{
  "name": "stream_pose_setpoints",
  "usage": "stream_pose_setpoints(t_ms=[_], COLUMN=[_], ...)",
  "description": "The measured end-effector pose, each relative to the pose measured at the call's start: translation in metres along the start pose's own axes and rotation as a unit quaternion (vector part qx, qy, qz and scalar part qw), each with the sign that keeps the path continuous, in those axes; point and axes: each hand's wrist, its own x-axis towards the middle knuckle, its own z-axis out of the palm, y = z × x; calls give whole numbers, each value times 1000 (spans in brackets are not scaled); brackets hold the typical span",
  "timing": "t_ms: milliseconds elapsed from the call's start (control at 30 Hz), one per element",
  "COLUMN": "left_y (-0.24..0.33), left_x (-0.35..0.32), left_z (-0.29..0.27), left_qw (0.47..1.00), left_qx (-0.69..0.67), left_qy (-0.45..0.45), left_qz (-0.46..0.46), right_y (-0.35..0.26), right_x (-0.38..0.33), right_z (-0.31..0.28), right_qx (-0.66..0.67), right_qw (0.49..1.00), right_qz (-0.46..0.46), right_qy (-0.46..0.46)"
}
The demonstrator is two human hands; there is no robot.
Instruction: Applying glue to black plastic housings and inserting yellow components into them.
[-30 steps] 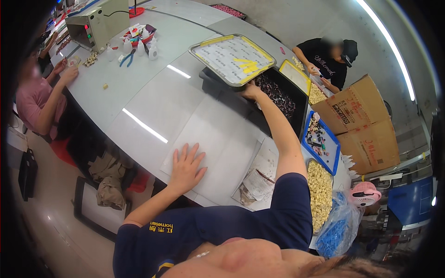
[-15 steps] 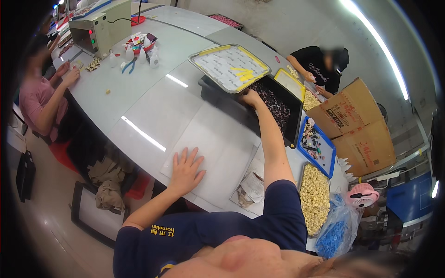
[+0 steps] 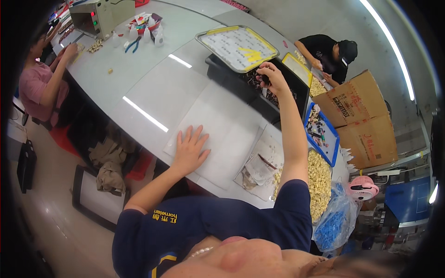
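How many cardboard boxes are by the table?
2: a box beside the table's far right end, and a second box just below it. Others may be hidden.

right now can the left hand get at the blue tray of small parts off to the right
Probably not easily. The left hand lies flat on the white sheet, and the blue tray sits beyond the outstretched right arm, whose right hand is over the black bin.
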Motion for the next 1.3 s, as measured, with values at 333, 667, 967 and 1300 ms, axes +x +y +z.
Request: stream_pose_setpoints(t_ms=[333, 667, 967, 1300], left_y=[-4, -23, -12, -3], left_x=[6, 31, 82, 16], left_z=[-3, -9, 21, -9], left_qw=[996, 960, 990, 982], left_qx=[3, -267, 30, 27], left_qy=[-84, -73, -103, -138], left_qz=[6, -38, 90, 124], right_y=[76, 94, 108, 66], right_x=[-86, -98, -115, -120], right_z=[91, 80, 57, 15], right_qx=[-244, -220, -123, -170], right_qw=[952, 956, 981, 973], right_qz=[16, 3, 30, -59], right_qy=[-184, -192, -147, -145])
